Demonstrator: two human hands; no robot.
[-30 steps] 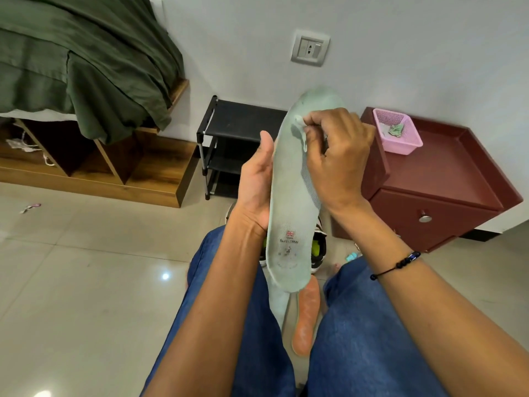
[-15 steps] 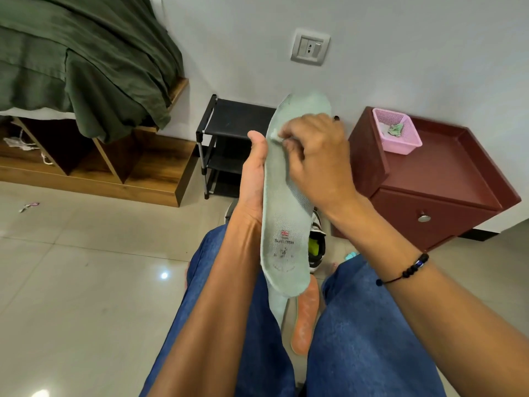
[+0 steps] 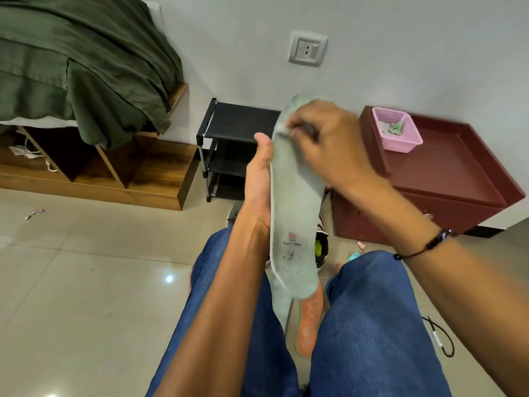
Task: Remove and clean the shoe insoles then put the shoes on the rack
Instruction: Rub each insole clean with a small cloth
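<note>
My left hand (image 3: 257,179) holds a pale green insole (image 3: 294,224) upright from behind, thumb along its left edge, heel end down. My right hand (image 3: 329,144) pinches a small white wipe (image 3: 282,128) against the insole's toe area, fingers curled. A second insole (image 3: 309,325), orange underside up, lies on the floor between my knees. A shoe (image 3: 320,247) with a yellow-green lining stands on the floor behind the held insole, mostly hidden. The black shoe rack (image 3: 237,124) stands against the wall beyond my hands.
A dark red bedside cabinet (image 3: 446,179) with a pink basket (image 3: 398,133) stands at the right. A bed with a green cover (image 3: 80,67) and wooden base fills the left. A black cord (image 3: 440,339) lies on the tiled floor at right.
My right hand has slid the wipe leftward across the insole's toe end. The insole has tilted slightly and both hands have shifted a little to the left.
</note>
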